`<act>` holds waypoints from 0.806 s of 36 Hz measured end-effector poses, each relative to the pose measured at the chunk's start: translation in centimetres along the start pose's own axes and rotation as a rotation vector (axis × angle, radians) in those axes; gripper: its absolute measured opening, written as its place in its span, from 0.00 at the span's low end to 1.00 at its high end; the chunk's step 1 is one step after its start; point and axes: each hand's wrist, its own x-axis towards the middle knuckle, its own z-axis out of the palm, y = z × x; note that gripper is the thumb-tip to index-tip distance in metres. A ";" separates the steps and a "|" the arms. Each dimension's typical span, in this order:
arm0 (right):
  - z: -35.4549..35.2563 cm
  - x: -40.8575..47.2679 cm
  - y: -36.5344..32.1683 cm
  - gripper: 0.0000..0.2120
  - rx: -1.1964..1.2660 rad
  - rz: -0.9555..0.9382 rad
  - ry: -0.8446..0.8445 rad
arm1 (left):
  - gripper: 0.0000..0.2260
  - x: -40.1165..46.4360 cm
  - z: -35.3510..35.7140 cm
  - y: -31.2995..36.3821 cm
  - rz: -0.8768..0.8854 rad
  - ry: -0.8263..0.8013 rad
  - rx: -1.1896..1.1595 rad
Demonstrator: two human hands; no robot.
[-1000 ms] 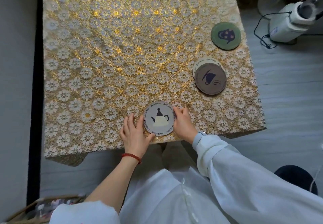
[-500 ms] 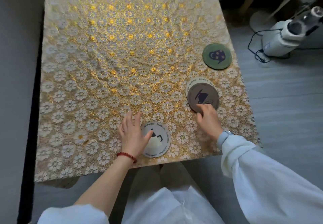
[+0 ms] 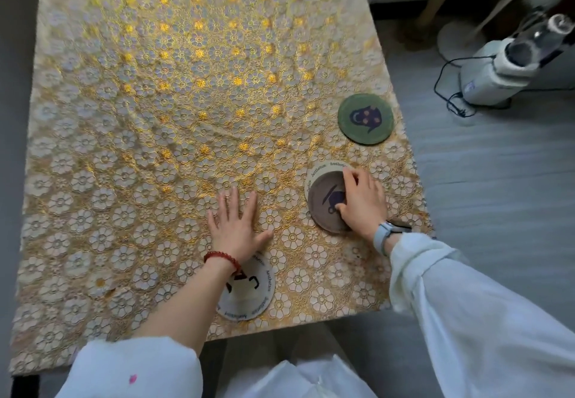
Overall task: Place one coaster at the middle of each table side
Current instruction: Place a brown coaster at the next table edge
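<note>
**Rt hand on brown coaster, white one at near edge**

Brown coaster lies at the rt side of the counter, stacked on a cream coaster w/ printed lettering that peeks out beyond its far-left rim. Rt hand is on top of it: fingers curled over the far rim, thumb pressing on the face near the dark cup print. Whether it's lifted off the cream one, can't tell.

White coaster w/ teapot print sits flat abt mid-way along the near side, close to the edge, partly under the left wrist. Left hand lies palm-down on the cloth just beyond it, fingers spread, holding nothing. Red bead bracelet on that wrist.

Green coaster lies flat further back on the rt side, near the edge, apart from the brown/cream stack.

Counter is covered w/ a gold floral cloth. Pale watch on the rt wrist, white sleeves on both arms. On the floor to the rt: a white device w/ a black cord.
</note>
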 end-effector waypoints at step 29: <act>-0.7 -14.3 -35.0 0.16 0.631 -0.669 -0.202 | 0.10 -20.5 -10.8 -24.5 0.001 0.347 -0.998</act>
